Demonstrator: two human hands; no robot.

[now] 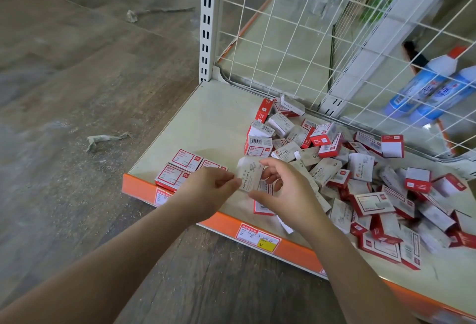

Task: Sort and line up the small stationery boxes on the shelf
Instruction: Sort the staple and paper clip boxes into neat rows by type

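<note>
Left hand (206, 190) pinches small grey cardboard paper-clip box (249, 175) at edge; right hand (283, 192) loosely curled beside, apparently holding nothing. Box likely light, stiff, crushable: grip by long sides.

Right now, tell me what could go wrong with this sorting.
The neat red boxes sit right at the shelf's orange front lip; a nudge from the left hand could tip them to the floor. The grey paper clips box resembles the staples boxes in the loose pile, so kinds may get mixed.
</note>
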